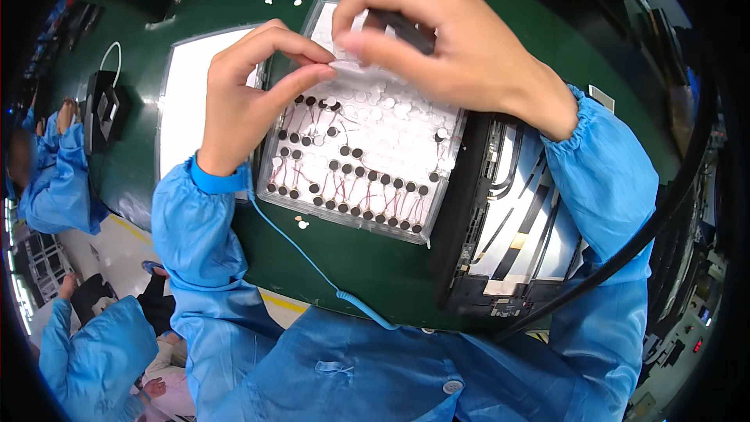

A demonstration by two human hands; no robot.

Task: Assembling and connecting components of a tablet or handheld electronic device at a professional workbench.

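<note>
My left hand (242, 86) is over the upper left of a clear plastic tray (344, 223), thumb and forefinger pinched together at something small and whitish that I cannot make out. Right beside those fingertips, my right hand (476, 47) is curled, its thumb and forefinger closed and slightly blurred; what they hold, if anything, is hidden. Below both hands, the tray carries several small round black parts (355, 211) with thin red wires, in rows along its nearer half. White round pieces (391, 101) fill its farther part. A blue coiled cord runs from the band at my left wrist.
Right of the tray lies an open flat device (523, 219) with a silvery inside and black cables. A white sheet or tray (187, 101) is on the left. A thick black cable (625, 262) crosses my right arm. Small white bits (303, 223) lie on the green table. Co-workers sit at left.
</note>
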